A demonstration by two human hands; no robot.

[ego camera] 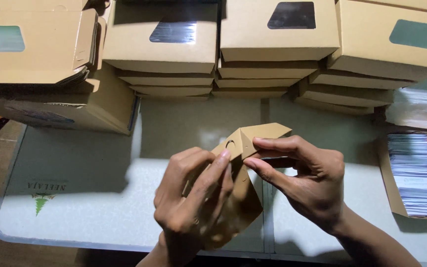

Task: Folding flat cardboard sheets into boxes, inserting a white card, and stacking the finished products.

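Head view: at lower centre of the frame a flat brown cardboard blank (240, 163) is held above the white counter (100, 198), only partly folded. The left hand (193, 198) is closed around its lower part; the right hand (302, 178) pinches an upper flap between thumb and fingers. Across the top of the frame, stacks of finished windowed boxes (277, 39) are seen, so much appears done while this one remains unformed.

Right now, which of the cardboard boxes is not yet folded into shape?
The kraft box blank held between the left hand and right hand; the windowed boxes stacked behind are all assembled.
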